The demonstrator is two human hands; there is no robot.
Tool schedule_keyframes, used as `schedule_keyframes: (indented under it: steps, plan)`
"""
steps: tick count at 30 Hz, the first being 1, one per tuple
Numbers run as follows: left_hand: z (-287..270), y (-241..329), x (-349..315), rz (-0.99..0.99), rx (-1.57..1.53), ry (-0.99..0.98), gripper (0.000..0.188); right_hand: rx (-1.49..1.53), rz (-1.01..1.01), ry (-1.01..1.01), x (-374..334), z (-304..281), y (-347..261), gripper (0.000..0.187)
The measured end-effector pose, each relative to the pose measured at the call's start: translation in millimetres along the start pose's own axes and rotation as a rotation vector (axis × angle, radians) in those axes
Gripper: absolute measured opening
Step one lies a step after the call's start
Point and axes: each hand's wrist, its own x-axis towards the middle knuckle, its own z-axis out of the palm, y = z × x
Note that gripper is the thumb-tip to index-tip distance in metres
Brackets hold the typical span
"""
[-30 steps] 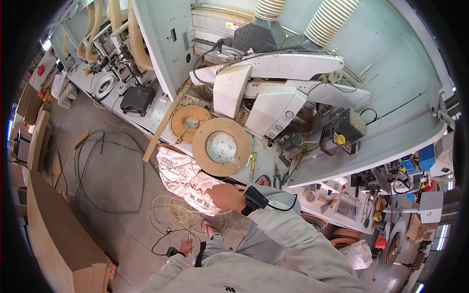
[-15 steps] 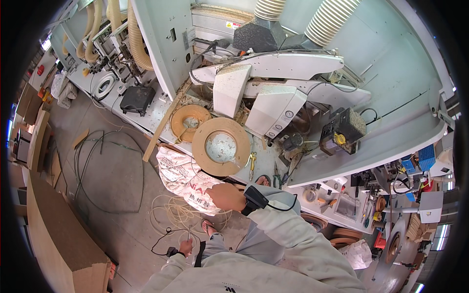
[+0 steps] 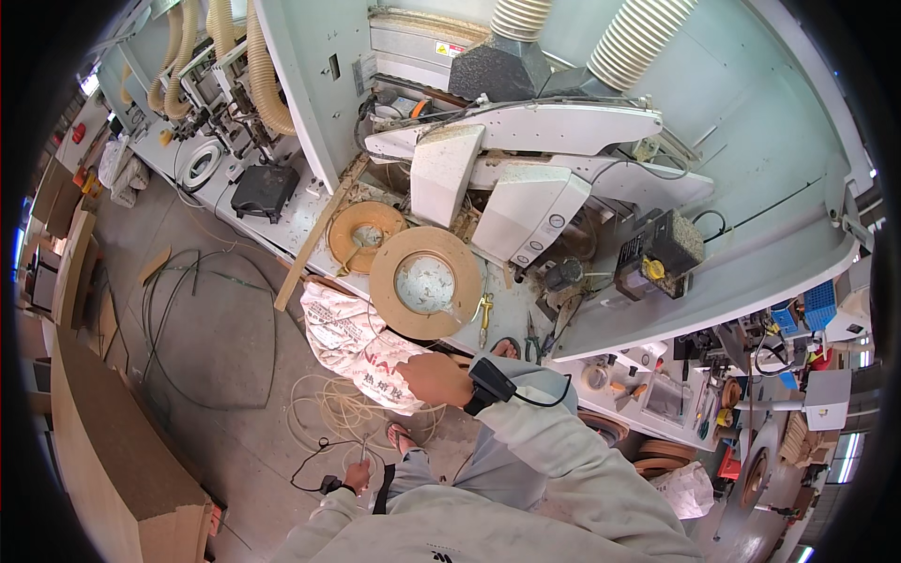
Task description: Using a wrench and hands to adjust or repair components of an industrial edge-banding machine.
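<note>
My right hand [image 3: 434, 378], with a black device strapped at the wrist, is in front of the printed white sack [image 3: 343, 342]. Its fingers point left and down and cannot be made out, nor whether they touch the sack. Low at my left side, my left hand [image 3: 357, 476] is closed around a thin metal tool [image 3: 364, 450] whose tip sticks up; its kind is too small to tell. A large brown ring-shaped roll of edge banding [image 3: 385, 291] lies on the machine's ledge beyond the sack, overlapping a smaller orange-brown roll [image 3: 347, 246].
The open machine [image 3: 530, 211] stands ahead, with white covers, gauges and ribbed hoses [image 3: 638, 42]. A brass-coloured air gun [image 3: 485, 319] and pliers [image 3: 531, 338] lie on its ledge. Coiled hose [image 3: 324, 405] and a dark strap loop [image 3: 211, 338] lie on the floor. Stacked boards [image 3: 122, 450] stand left.
Inside the machine, behind the white covers, a part with an orange piece and its cable has shifted to the left. My hands have stayed in place.
</note>
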Motion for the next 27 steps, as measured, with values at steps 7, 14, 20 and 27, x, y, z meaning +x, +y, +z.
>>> schedule_keyframes:
  steps: [7, 14, 20, 27]
  plan:
    - [0.1, 0.3, 1.1, 0.006, -0.002, 0.001, 0.055, 0.014, 0.008, -0.012, 0.5, -2.9, -0.4, 0.03]
    - [-1.6, 0.6, 3.1, 0.018, 0.033, 0.008, 0.055, -0.013, -0.01, 0.085, 1.0, 4.0, 1.6, 0.022]
    - [-5.7, -2.7, 3.6, -0.002, 0.015, 0.018, 0.055, -0.004, -0.014, 0.033, 4.5, 4.7, -0.2, 0.034]
    - [-7.1, 4.4, -3.1, 0.007, 0.02, -0.015, 0.053, 0.007, -0.016, 0.083, 1.6, 4.3, -1.7, 0.028]
